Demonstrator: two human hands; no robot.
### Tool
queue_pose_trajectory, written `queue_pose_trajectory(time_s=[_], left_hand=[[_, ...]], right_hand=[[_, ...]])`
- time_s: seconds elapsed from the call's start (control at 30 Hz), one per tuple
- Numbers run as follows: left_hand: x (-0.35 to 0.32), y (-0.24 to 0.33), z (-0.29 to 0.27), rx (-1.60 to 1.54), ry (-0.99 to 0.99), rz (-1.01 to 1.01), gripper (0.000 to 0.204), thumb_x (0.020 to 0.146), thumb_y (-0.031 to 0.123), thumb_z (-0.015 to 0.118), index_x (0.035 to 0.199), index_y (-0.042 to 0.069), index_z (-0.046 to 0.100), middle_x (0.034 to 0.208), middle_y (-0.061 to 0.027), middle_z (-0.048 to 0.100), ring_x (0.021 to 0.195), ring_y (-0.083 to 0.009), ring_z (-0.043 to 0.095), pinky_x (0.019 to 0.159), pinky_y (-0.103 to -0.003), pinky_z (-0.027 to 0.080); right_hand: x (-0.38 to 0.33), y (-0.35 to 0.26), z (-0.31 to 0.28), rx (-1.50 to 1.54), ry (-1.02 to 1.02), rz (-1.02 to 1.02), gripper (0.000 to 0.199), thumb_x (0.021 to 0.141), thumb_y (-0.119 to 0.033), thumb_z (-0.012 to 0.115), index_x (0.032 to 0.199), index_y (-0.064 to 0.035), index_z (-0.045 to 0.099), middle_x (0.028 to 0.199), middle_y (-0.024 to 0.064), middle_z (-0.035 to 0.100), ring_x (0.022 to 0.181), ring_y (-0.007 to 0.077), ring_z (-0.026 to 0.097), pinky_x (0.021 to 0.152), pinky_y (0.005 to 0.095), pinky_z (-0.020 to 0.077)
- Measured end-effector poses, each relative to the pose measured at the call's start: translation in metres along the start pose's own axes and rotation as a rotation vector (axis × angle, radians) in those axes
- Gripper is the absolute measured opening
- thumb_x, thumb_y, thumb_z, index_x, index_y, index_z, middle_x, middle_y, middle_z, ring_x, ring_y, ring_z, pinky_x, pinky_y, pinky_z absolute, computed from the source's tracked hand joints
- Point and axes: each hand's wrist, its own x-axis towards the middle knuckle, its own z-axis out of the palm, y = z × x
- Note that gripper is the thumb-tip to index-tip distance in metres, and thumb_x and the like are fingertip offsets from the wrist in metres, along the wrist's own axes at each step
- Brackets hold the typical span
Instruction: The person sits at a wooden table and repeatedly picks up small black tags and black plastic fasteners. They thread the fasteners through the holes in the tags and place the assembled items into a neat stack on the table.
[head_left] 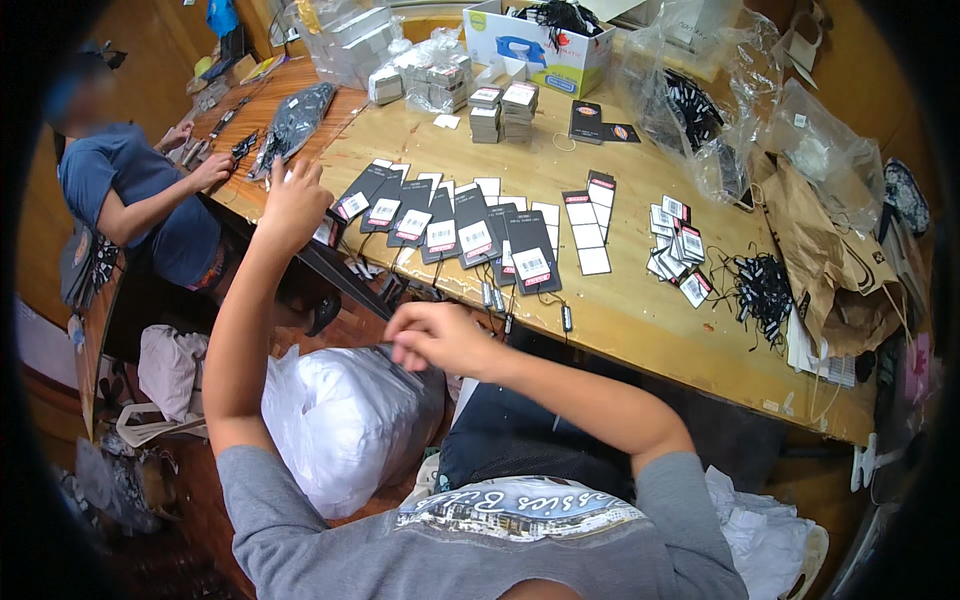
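My left hand (293, 207) is raised over the left end of a row of black hang tags, fingers stretched and apart, with nothing visible in it. Beneath its wrist side, one tag (328, 232) is partly hidden. My right hand (440, 336) hovers in front of the table's near edge, its fingers curled; whether they hold anything small is hidden. Between and beyond the hands, several black hang tags (473, 228) with white barcode stickers lie overlapping. Black cords with small clips (566, 318) hang from some of them over the edge.
White sticker strips (588, 228), a pile of small barcode labels (677, 243) and a heap of black cords (757, 295) lie rightward on the table (640, 340). Stacked cards (487, 115) and a box (540, 50) stand behind. A white plastic sack (350, 425) sits below. Another person (150, 200) works at left.
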Motion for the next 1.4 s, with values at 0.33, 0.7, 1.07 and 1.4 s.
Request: queue_pose_trajectory(time_s=[0.33, 0.7, 1.07, 1.4], left_hand=[[0.105, 0.052, 0.021, -0.16, 0.465, 0.233, 0.025, 0.07, 0.009, 0.051, 0.094, 0.013, 0.049, 0.1, -0.006, 0.046, 0.102, -0.0224, 0.04, 0.084, -0.038, 0.03], [0.122, 0.209, -0.047, -0.914, 0.289, 0.308, 0.068, 0.053, 0.046, 0.071, 0.096, -0.003, 0.051, 0.09, -0.0171, 0.048, 0.09, -0.0314, 0.045, 0.08, -0.036, 0.037], [0.119, 0.219, -0.058, -1.216, 0.497, 0.243, 0.054, 0.061, 0.032, 0.069, 0.102, 0.005, 0.046, 0.09, -0.0164, 0.049, 0.087, -0.0305, 0.047, 0.075, -0.037, 0.039], [-0.022, 0.11, 0.009, -1.594, 0.989, -0.396, 0.025, 0.079, 0.005, 0.051, 0.103, 0.002, 0.045, 0.08, -0.0024, 0.05, 0.068, -0.0077, 0.048, 0.063, -0.02, 0.039]], right_hand=[[-0.018, -0.024, -0.035, -1.167, 0.222, -0.231, 0.016, 0.068, -0.007, 0.055, 0.083, -0.0038, 0.057, 0.085, 0.0133, 0.054, 0.086, 0.028, 0.05, 0.075, 0.0345, 0.0408], [-0.098, -0.107, -0.225, -1.223, 0.84, 0.418, 0.021, 0.065, -0.01, 0.062, 0.083, -0.0007, 0.06, 0.079, 0.0169, 0.059, 0.075, 0.0274, 0.057, 0.07, 0.0338, 0.043], [-0.15, -0.089, -0.19, -1.152, 0.717, -0.02, 0.015, 0.071, -0.01, 0.057, 0.082, -0.0008, 0.058, 0.078, 0.0119, 0.057, 0.071, 0.0247, 0.055, 0.065, 0.0311, 0.0421], [-0.126, -0.041, -0.152, -1.752, 0.616, -0.565, 0.019, 0.065, -0.002, 0.058, 0.083, -0.0041, 0.056, 0.071, 0.0093, 0.052, 0.067, 0.0232, 0.052, 0.059, 0.0328, 0.0405]])
